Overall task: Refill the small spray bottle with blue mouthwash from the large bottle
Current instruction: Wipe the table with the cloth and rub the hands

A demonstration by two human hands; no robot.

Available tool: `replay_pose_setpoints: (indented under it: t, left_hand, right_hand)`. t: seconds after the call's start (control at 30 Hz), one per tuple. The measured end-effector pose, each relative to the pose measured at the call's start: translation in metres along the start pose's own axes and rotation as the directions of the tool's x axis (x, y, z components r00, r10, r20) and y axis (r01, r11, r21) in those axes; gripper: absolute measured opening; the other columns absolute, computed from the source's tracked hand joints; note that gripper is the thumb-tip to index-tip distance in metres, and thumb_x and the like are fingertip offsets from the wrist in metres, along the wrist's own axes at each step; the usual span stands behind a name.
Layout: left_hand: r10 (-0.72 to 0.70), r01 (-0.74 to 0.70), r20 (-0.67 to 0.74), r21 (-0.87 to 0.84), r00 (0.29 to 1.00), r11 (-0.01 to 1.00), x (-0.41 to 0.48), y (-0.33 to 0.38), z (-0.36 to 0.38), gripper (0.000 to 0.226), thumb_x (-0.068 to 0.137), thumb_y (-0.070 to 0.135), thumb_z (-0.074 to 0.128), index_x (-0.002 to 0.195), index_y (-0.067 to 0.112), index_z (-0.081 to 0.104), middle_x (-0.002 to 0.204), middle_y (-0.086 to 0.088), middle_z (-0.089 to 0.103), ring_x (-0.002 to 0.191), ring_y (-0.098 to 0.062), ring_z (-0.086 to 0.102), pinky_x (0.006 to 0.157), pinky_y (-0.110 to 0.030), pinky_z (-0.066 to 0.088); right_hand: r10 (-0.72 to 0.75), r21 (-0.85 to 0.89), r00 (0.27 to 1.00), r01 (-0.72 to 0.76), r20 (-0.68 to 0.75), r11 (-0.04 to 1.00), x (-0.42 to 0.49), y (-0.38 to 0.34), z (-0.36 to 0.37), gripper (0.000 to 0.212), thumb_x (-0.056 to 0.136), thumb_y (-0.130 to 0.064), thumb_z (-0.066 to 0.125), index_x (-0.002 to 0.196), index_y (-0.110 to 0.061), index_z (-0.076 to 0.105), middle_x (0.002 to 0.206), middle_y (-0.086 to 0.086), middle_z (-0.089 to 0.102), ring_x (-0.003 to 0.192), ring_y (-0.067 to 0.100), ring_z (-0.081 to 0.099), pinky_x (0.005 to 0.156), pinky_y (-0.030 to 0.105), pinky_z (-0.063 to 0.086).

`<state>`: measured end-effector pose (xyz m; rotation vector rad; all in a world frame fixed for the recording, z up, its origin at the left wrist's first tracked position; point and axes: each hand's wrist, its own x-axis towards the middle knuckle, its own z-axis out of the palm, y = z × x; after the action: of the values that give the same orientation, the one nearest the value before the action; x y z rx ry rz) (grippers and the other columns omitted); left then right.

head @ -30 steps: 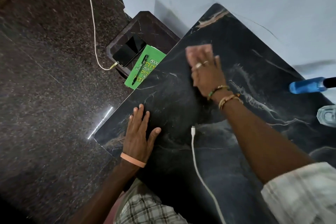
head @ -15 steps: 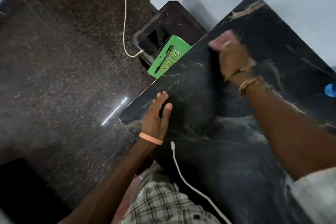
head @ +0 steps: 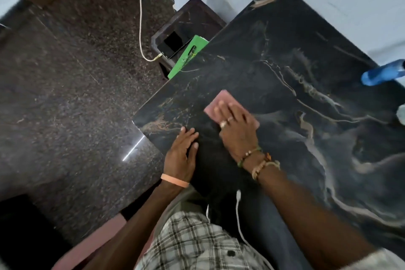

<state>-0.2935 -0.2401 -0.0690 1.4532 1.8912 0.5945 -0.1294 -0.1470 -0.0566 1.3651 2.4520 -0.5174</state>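
In the head view, a pink cloth [head: 222,99] was pressed onto the marbled desk [head: 306,160] by the right hand [head: 237,131], its fingers [head: 232,112] straight and close together. The left hand [head: 180,153] was laid flat just beside it, fingers together. A blurred blue bottle [head: 381,72] was seen at the desk's right edge, well apart. Print on a green book [head: 186,57] could not be read.

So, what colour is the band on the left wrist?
The thin wristband is plain peach-orange; head view.
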Motion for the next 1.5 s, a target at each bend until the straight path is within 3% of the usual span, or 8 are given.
replay_pose_setpoints:
  t: [0.27, 0.43, 0.7, 0.9, 1.1, 1.23, 1.4, 1.5]
  left_hand:
    - [0.229, -0.279, 0.268, 0.164, 0.936, 0.946, -0.035, 0.041, 0.061, 0.042, 0.099, 0.016, 0.047, 0.14, 0.008, 0.046, 0.151, -0.009, 0.036, 0.144, -0.024, 0.024, 0.114, -0.024, 0.012]
    - [0.485, -0.707, 0.592, 0.218, 0.643, 0.672, -0.074, 0.105, 0.158, 0.054, 0.098, 0.013, 0.038, 0.15, 0.007, 0.022, 0.159, -0.012, 0.014, 0.147, -0.03, 0.008, 0.119, -0.039, 0.012]
    - [0.5, -0.837, 0.758, 0.11, 0.42, 0.537, -0.144, 0.152, 0.208, 0.063, 0.087, 0.007, 0.053, 0.146, 0.009, 0.032, 0.151, -0.01, 0.036, 0.142, -0.029, 0.026, 0.117, -0.037, 0.018]
    - [0.454, -0.695, 0.631, 0.193, 0.628, 0.693, -0.123, 0.116, 0.136, 0.049, 0.084, 0.001, 0.055, 0.132, 0.012, 0.056, 0.136, -0.01, 0.056, 0.126, -0.029, 0.052, 0.111, -0.036, 0.033]
    - [0.394, -0.708, 0.65, 0.329, 0.649, 0.625, -0.12, 0.103, 0.106, 0.03, 0.083, 0.011, 0.061, 0.11, 0.02, 0.07, 0.116, -0.008, 0.067, 0.102, -0.033, 0.064, 0.086, -0.037, 0.05]
    - [0.501, -0.816, 0.694, 0.222, 0.517, 0.533, -0.134, 0.117, 0.149, 0.045, 0.087, 0.017, 0.06, 0.131, 0.009, 0.054, 0.147, -0.017, 0.04, 0.137, -0.038, 0.035, 0.111, -0.045, 0.033]
    - [0.452, -0.745, 0.654, 0.271, 0.607, 0.609, -0.114, 0.136, 0.186, 0.052, 0.1, 0.023, 0.038, 0.15, 0.012, 0.025, 0.16, -0.008, 0.011, 0.148, -0.028, 0.004, 0.119, -0.041, 0.01]
    - [0.453, -0.738, 0.643, 0.274, 0.617, 0.617, -0.09, 0.128, 0.172, 0.062, 0.095, 0.015, 0.044, 0.151, 0.011, 0.018, 0.161, -0.007, 0.005, 0.148, -0.028, -0.003, 0.12, -0.041, 0.006]
  right_hand:
    - [-0.2, -0.004, 0.954, 0.204, -0.223, 0.979, -0.143, 0.041, 0.071, 0.038, 0.09, -0.009, 0.049, 0.124, -0.008, 0.064, 0.133, 0.008, 0.059, 0.121, 0.022, 0.058, 0.103, 0.034, 0.042]
    - [0.188, 0.204, 0.965, -0.149, -0.185, 0.967, -0.224, 0.116, 0.088, 0.05, 0.087, -0.004, 0.063, 0.135, -0.013, 0.056, 0.147, 0.005, 0.046, 0.132, 0.032, 0.045, 0.105, 0.046, 0.041]
    - [0.755, 0.545, 0.623, -0.569, -0.203, 0.616, -0.318, 0.045, 0.155, 0.045, 0.094, -0.028, 0.043, 0.139, -0.023, 0.046, 0.138, 0.002, 0.053, 0.126, 0.022, 0.049, 0.107, 0.032, 0.038]
    - [0.212, 0.201, 0.882, -0.137, -0.422, 0.97, -0.279, 0.035, 0.141, 0.048, 0.082, -0.009, 0.07, 0.13, -0.012, 0.06, 0.134, 0.011, 0.059, 0.118, 0.038, 0.057, 0.095, 0.047, 0.051]
    - [-0.06, -0.142, 0.939, 0.013, -0.338, 0.99, -0.266, 0.044, 0.124, 0.048, 0.092, -0.022, 0.032, 0.127, -0.022, 0.064, 0.135, 0.001, 0.059, 0.125, 0.022, 0.055, 0.103, 0.036, 0.045]
    - [0.201, 0.104, 0.868, -0.172, -0.455, 0.98, -0.31, 0.106, 0.137, 0.041, 0.084, 0.003, 0.064, 0.125, 0.0, 0.061, 0.133, 0.021, 0.056, 0.122, 0.044, 0.052, 0.11, 0.048, 0.031]
    - [0.739, 0.481, 0.623, -0.58, -0.259, 0.658, -0.288, 0.101, 0.127, 0.057, 0.086, 0.012, 0.047, 0.141, 0.001, 0.041, 0.15, 0.021, 0.034, 0.143, 0.04, 0.024, 0.118, 0.053, 0.014]
    - [0.587, 0.52, 0.761, -0.396, -0.276, 0.757, -0.242, 0.047, 0.113, 0.052, 0.09, 0.006, 0.054, 0.14, -0.001, 0.044, 0.152, 0.018, 0.031, 0.145, 0.033, 0.022, 0.12, 0.043, 0.007]
